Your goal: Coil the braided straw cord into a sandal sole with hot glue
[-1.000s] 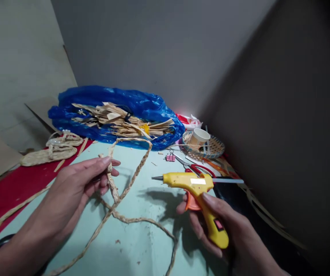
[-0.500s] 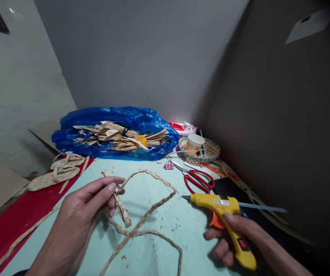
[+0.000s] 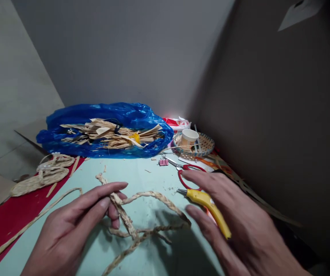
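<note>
My left hand [image 3: 75, 226] pinches a braided straw cord [image 3: 123, 214] between thumb and fingers, with a stubby braided end sticking out above the fingertips. The cord's long loop curves to the right over the pale green table surface [image 3: 96, 168] and crosses itself below the hand. My right hand [image 3: 228, 214] is open above the table, thumb and fingers apart, holding nothing. Partly hidden behind it lies a yellow hot glue gun [image 3: 203, 199], its dark nozzle facing left. Red-handled scissors [image 3: 182, 183] rest just beyond, their handles partly covered by the right hand.
A blue plastic bag [image 3: 107, 109] with dried straw bundles [image 3: 104, 130] lies at the back. A woven basket [image 3: 207, 143] with a paper cup [image 3: 189, 138] stands right of it. A pink binder clip [image 3: 164, 162] is near the scissors; woven straw sandals [image 3: 41, 182] lie left on red cloth [image 3: 32, 203].
My right hand has let go of the hot glue gun, which now lies on the table, and has moved up and left with fingers spread. My left hand still pinches the cord.
</note>
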`<state>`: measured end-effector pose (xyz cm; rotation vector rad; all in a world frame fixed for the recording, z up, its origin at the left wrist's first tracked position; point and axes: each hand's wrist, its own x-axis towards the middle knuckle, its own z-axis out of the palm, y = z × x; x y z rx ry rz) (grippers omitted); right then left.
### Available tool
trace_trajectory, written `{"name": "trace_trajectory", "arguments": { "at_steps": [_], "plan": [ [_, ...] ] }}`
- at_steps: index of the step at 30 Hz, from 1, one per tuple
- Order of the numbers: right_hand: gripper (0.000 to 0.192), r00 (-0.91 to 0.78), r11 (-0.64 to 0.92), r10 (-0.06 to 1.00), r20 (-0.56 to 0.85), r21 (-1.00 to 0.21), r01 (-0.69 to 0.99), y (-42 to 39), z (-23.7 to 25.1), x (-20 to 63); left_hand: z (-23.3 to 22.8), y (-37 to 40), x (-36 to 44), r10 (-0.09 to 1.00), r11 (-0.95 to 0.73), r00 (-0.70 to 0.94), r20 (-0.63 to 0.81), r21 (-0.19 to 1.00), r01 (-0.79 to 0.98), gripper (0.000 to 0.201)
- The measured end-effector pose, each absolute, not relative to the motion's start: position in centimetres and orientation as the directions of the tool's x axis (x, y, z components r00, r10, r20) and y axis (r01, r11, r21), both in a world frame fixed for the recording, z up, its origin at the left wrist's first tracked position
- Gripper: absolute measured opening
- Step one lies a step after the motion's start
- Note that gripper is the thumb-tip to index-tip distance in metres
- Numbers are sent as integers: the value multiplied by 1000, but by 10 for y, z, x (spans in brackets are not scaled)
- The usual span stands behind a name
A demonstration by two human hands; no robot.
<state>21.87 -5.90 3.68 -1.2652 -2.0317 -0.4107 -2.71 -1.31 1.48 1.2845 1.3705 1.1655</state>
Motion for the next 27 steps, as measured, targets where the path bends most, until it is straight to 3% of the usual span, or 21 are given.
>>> {"name": "trace_trajectory", "arguments": {
  "at_steps": [2, 5, 12, 16, 21, 24, 27],
  "plan": [
    [33, -294, 552, 648, 703, -168, 817, -48, 42, 198, 16, -14, -27, 997, 72, -8, -72, 986, 152, 31],
    [19, -370, 629, 675, 639, -236, 741, -40, 32, 185, 12, -12, -31, 1000, 30, -9, -29, 968, 248, 28],
    [15, -321, 660, 663, 676, -327, 676, -46, 21, 190, 0, -12, -31, 1000, 20, 2, -22, 947, 319, 23],
    [11, -327, 639, 686, 649, -324, 698, -51, 24, 191, -1, -14, -27, 999, 33, -33, -25, 956, 290, 17],
    [8, -289, 628, 668, 686, -310, 714, -54, 21, 183, -5, -12, -30, 998, 56, -13, -55, 946, 320, 22],
    [22, -199, 588, 652, 732, -323, 742, -53, 15, 172, -8, -10, -33, 998, 54, 24, -64, 952, 302, 26],
    [47, -120, 567, 541, 833, -256, 783, -50, 12, 166, -8, -9, -33, 996, 64, 38, -78, 958, 281, 27]
  ]
}}
